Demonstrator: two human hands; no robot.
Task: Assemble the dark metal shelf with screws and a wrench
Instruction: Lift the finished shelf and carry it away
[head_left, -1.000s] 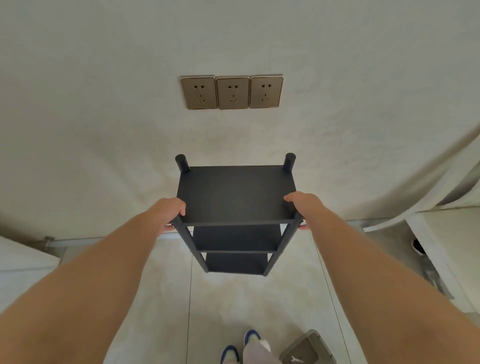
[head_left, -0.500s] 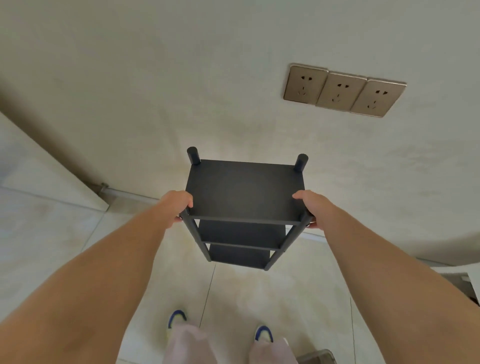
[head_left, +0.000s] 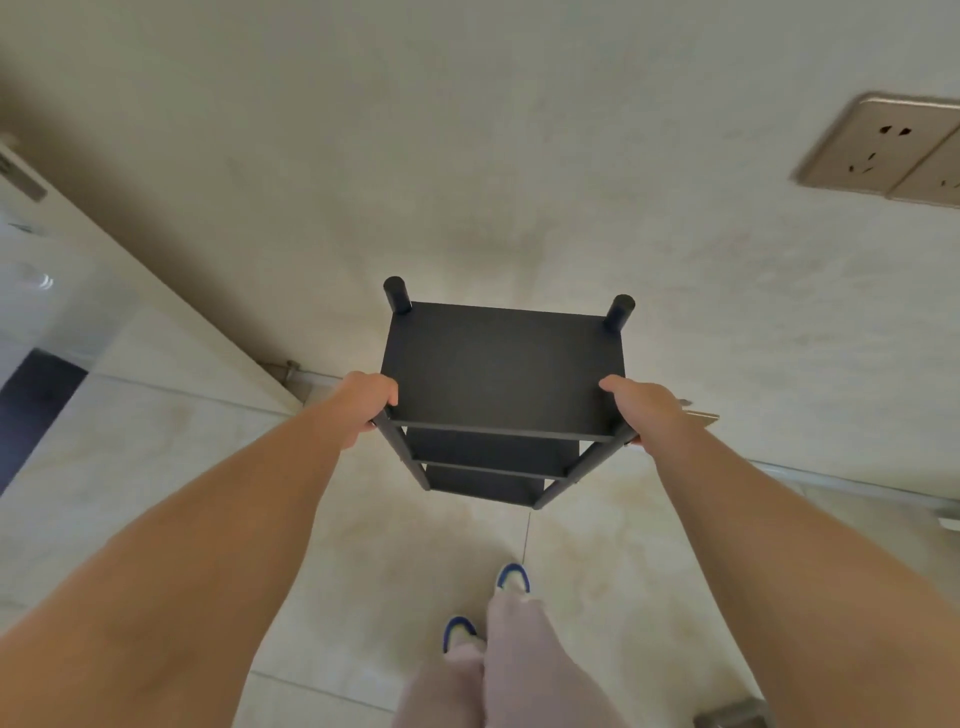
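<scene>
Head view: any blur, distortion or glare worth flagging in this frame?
Head view: the wall sockets at the right edge are smeared by motion blur; the shelf and both hands, left hand and right hand, stay fairly sharp; wide-angle stretch enlarges the forearms; soft, even light, no glare.

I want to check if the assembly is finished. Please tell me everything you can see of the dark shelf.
The dark shelf looks like matt black metal. It has three flat boards, one above another, joined by round corner posts; the two far posts stick up above the top board with capped ends. It stands upright, near the pale wall, over the tiled floor; its feet are hidden. The left hand grips the near left post, the right hand the near right post. No screws or wrench are visible.
</scene>
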